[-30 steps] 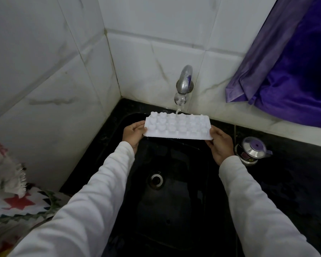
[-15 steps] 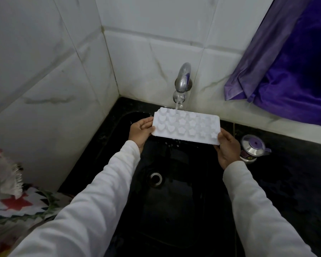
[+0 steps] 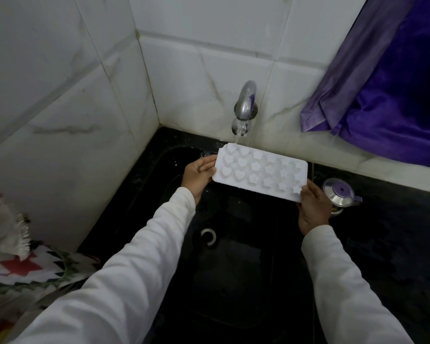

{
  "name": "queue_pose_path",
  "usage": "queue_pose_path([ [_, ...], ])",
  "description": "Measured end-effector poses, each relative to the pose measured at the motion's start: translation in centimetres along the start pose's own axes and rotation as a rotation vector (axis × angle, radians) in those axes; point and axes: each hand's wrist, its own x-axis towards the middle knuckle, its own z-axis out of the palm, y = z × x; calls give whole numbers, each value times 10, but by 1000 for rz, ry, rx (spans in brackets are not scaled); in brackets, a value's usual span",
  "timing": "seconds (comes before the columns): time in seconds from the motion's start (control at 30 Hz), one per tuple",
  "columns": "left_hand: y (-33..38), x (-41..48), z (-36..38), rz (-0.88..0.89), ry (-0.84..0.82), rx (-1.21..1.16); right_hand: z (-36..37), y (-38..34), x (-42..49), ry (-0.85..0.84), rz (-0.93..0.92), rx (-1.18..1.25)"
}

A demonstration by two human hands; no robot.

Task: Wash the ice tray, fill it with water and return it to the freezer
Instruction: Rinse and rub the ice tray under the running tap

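I hold a white ice tray (image 3: 260, 171) with heart and star shaped cells over the black sink (image 3: 233, 269). My left hand (image 3: 197, 175) grips its left short end and my right hand (image 3: 312, 207) grips its right near corner. The tray tilts slightly down to the right. A chrome wall tap (image 3: 245, 105) runs a thin stream of water (image 3: 237, 138) onto the tray's far left corner.
A small steel pot with a purple-knobbed lid (image 3: 339, 196) stands on the black counter right of the sink. A purple cloth (image 3: 387, 95) hangs at the upper right. A patterned cloth (image 3: 20, 266) lies at the lower left. The drain (image 3: 208, 235) sits mid-sink.
The tray has shifted right under the tap, so the stream now lands on its far left corner instead of its middle. Both hands moved with it.
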Motion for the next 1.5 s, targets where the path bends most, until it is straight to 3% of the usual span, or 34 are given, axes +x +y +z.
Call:
queue_pose_path([
  [0.57, 6, 3, 8, 11, -72, -4, -8, 4, 5, 53, -26, -29],
  [1.5, -2, -27, -78, -29, 250, -137, 49, 33, -34, -226, 38, -211],
])
